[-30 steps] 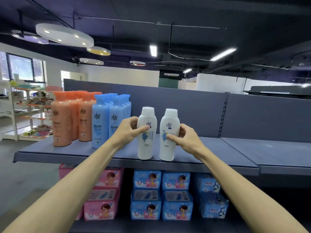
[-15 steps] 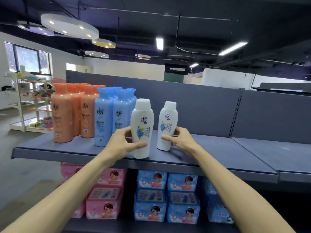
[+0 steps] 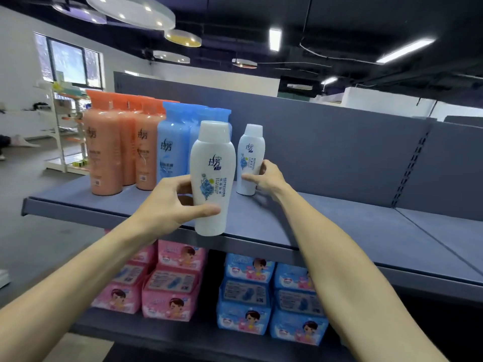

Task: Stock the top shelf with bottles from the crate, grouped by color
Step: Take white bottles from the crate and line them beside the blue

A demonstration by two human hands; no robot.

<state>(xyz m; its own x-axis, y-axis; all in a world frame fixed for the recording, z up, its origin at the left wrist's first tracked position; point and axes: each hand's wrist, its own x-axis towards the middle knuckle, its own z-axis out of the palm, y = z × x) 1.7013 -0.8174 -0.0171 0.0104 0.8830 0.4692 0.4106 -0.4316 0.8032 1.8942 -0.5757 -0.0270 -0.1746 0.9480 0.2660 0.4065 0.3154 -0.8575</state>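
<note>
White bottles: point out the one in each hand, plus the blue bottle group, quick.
Near white bottle (image 3: pixel 212 178), head view, on its front label.
Far white bottle (image 3: pixel 250 163), head view, on its printed body.
Blue bottles (image 3: pixel 171 150), head view, on the front bottle's body.

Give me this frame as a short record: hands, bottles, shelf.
left hand: holds near white bottle at the shelf's front edge
right hand: grip on far white bottle, standing deeper on the shelf
top shelf: orange bottles leftmost, then blue bottles, then white
below: pink packs, blue packs
</note>
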